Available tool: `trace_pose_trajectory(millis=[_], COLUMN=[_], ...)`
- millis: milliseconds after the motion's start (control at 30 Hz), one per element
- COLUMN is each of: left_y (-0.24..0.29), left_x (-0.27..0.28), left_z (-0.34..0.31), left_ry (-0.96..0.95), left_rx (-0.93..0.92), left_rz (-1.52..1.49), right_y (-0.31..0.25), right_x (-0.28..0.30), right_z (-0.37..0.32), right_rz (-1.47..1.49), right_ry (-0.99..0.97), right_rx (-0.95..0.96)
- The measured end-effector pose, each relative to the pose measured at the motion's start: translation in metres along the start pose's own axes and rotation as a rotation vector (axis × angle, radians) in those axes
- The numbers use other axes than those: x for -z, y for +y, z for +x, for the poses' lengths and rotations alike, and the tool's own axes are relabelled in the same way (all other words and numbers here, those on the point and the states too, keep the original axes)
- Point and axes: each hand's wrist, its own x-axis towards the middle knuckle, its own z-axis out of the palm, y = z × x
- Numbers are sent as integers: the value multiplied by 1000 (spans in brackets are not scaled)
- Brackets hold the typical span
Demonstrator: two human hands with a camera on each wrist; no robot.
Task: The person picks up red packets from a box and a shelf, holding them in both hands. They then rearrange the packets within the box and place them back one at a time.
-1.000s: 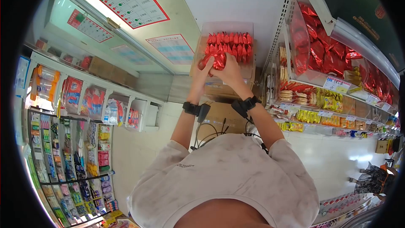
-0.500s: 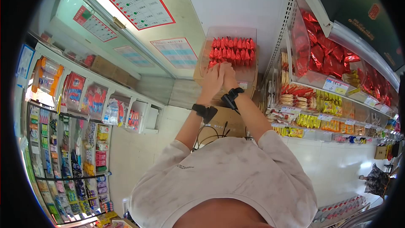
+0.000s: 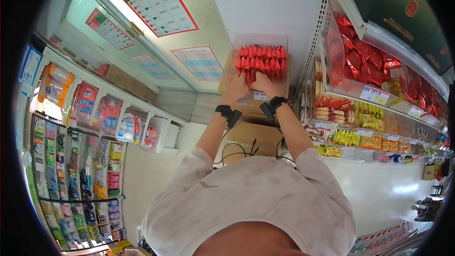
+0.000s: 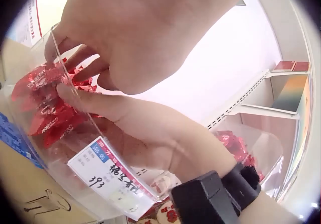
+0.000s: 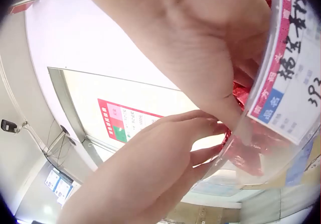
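Both hands reach into a clear plastic bin [image 3: 260,39] holding rows of red foil packets [image 3: 258,52]. My left hand [image 3: 237,87] is at its front left corner; in the left wrist view its loosely bent, spread fingers [image 4: 77,58] reach down to the packets [image 4: 50,101]. Close beside it, my right hand [image 3: 266,85] is inside the front wall, its thumb [image 4: 83,97] lying along the packets. The right hand's other fingers are partly hidden, and I cannot tell whether they grip a packet. A few front packets [image 3: 252,77] show between the hands.
A price label [image 4: 110,176] is on the bin's front wall. Cardboard boxes [image 3: 249,137] stand below. At the right are shelves of snacks with a bin of larger red packets [image 3: 362,57]; at the left, a glass cabinet [image 3: 142,57] and goods racks [image 3: 76,180]. Cables [image 3: 239,150] hang near the body.
A second ago both hands held a bunch of red packets above the bin's front. They then came together low at its front; now they are apart, with red packets between them in the front row.
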Motion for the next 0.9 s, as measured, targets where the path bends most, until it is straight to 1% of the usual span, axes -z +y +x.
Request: trace_pose_trajectory(millis=[33, 67, 133, 167, 267, 367, 467, 567, 633, 733, 767, 833, 867, 900], left_y=[-9, -18, 6, 16, 3, 10, 11, 23, 16, 7, 5, 10, 13, 19], left_x=[-8, -15, 12, 23, 9, 20, 27, 31, 27, 27, 26, 25, 24, 27], left_z=[3, 5, 1, -2, -8, -15, -13, -13, -11, -7, -6, -5, -7, -10], left_ry=[7, 14, -51, -86, 76, -59, -138, -41, -91, -156, -176, -68, -15, -21], left_rx=[-9, -18, 34, 58, -126, -102, -155, -195, -157, -115, -104, -167, -198, -192], left_rz=[-34, -68, -186, -244, -95, -130, -30, 15, -9, -26, -30, 37, 70, 47], right_y=[-1, -1, -13, -15, -22, -29, -31, -29, -30, -24, -22, -20, -19, -21], right_x=[-2, -2, 6, 7, 12, 16, 15, 15, 14, 14, 13, 15, 14, 13], right_z=[-4, -7, -20, -23, -28, -37, -37, -37, -36, -35, -35, -32, -31, -32], right_rz=[15, 28, 61, 38, -11, -7, -3, -7, -37, -6, 3, 20, 30, 40], right_ry=[56, 62, 79, 98, 145, 154, 138, 109, 90, 69, 62, 53, 77, 103], right_rx=[-35, -54, -91, -80, -56, -55, -65, -59, -42, 31, 27, 20, -4, -27])
